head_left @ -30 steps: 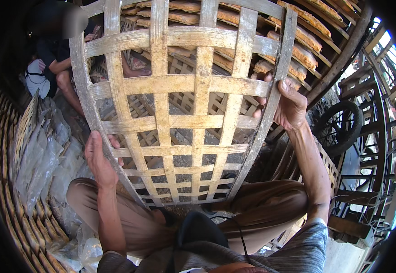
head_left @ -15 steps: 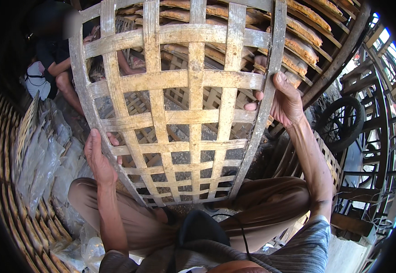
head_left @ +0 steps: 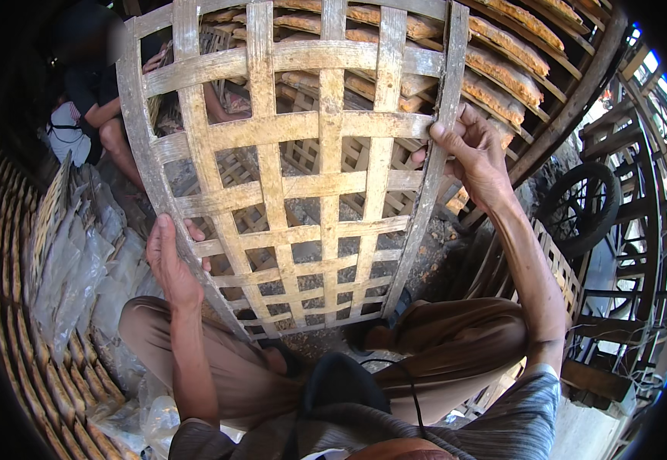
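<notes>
A large woven bamboo lattice tray (head_left: pixel 300 186) stands on end in front of me, its lower edge down near my feet. My left hand (head_left: pixel 174 259) grips its left rim low down, thumb on the near side and fingertips showing through the weave. Higher up, my right hand (head_left: pixel 473 149) pinches the right rim between thumb and fingers, with some fingers behind the frame. Both hands are closed on the tray. Its open squares let the floor and other lattice trays show through.
At upper right, a rack holds tilted trays of orange-brown slabs (head_left: pixel 506 69). Clear plastic sheets (head_left: pixel 80 268) lie at left, beside more stacked trays (head_left: pixel 61 406). Another person (head_left: pixel 107 111) sits at far left. A black wheel (head_left: pixel 578 209) stands at right, near wooden slats.
The tray's right side has shifted a little to the left. My right hand has moved slightly left with it, its fingers changing position on the rim. My left hand stays on the left rim.
</notes>
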Demonstrator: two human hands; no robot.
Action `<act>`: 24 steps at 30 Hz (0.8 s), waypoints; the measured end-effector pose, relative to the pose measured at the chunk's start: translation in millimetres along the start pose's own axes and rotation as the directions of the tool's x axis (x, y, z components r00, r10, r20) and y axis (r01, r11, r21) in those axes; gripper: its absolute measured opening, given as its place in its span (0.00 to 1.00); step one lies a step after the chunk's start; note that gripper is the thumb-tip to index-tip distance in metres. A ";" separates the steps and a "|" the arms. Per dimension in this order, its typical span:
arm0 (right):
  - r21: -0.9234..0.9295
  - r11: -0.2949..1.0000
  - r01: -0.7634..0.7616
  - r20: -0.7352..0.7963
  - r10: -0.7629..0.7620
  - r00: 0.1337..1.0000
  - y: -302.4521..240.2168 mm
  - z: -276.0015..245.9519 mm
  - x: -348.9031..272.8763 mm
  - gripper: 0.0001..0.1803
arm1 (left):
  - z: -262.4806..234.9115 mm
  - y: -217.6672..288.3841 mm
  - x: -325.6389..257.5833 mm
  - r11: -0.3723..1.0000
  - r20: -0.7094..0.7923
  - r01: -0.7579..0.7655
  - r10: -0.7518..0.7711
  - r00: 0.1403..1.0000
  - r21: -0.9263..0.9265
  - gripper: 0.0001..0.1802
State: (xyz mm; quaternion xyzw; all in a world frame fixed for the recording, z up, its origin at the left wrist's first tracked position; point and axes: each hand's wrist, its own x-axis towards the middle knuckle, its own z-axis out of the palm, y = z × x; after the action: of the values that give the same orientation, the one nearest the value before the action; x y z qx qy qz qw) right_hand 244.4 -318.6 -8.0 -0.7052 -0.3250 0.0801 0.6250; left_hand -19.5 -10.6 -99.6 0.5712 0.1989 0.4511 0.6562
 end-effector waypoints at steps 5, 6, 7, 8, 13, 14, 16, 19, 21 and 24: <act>0.122 0.989 -0.084 -0.051 0.090 0.995 -3.3 4.2 -1.7 0.16 | -3.8 -1.9 -0.3 1.000 0.029 -0.007 0.008 1.000 -0.022 0.23; 0.176 0.983 -0.044 -0.074 0.057 0.996 -6.3 11.5 -1.8 0.16 | -2.6 -2.2 -0.3 1.000 0.023 -0.002 0.003 1.000 -0.027 0.23; 0.229 0.973 -0.002 -0.098 0.025 0.995 -8.0 14.9 -2.0 0.16 | -2.1 -2.5 -0.1 1.000 0.015 -0.001 0.001 1.000 -0.021 0.23; 0.134 0.991 0.007 -0.020 -0.004 1.000 3.7 0.6 1.1 0.19 | -2.1 -2.7 0.0 1.000 0.007 0.001 -0.001 1.000 -0.015 0.23; 0.080 0.995 0.062 -0.086 -0.055 0.995 4.2 -5.6 6.4 0.19 | -4.6 -1.4 1.0 0.999 0.028 -0.034 0.034 0.999 0.015 0.22; 0.087 0.993 0.074 -0.107 -0.065 0.992 4.9 -5.4 6.5 0.20 | -5.7 -1.2 1.3 0.999 0.044 -0.044 0.043 0.998 0.022 0.22; 0.102 0.993 0.061 -0.126 -0.048 0.991 4.1 -10.8 6.2 0.20 | -8.3 -0.8 2.8 0.998 0.081 -0.058 0.055 0.995 0.040 0.22; 0.110 0.991 0.071 -0.141 -0.055 0.989 0.1 -12.1 5.3 0.19 | -11.6 -1.5 2.8 0.995 0.127 -0.066 0.057 0.990 0.071 0.21; 0.108 0.988 0.106 -0.157 -0.089 0.984 -5.0 -10.0 4.2 0.20 | -10.1 -1.2 2.8 0.995 0.130 -0.067 0.057 0.990 0.076 0.21; 0.019 0.999 0.045 -0.081 -0.044 0.996 -10.5 -18.4 6.3 0.19 | -3.1 1.5 -0.3 0.991 0.069 -0.080 0.073 0.995 0.110 0.23</act>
State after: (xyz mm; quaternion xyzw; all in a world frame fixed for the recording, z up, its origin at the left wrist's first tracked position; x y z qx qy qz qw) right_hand 255.1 -330.3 7.5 -0.6939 -0.3143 0.0409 0.6465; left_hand -22.6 -9.2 -99.1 0.6289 0.1806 0.4453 0.6113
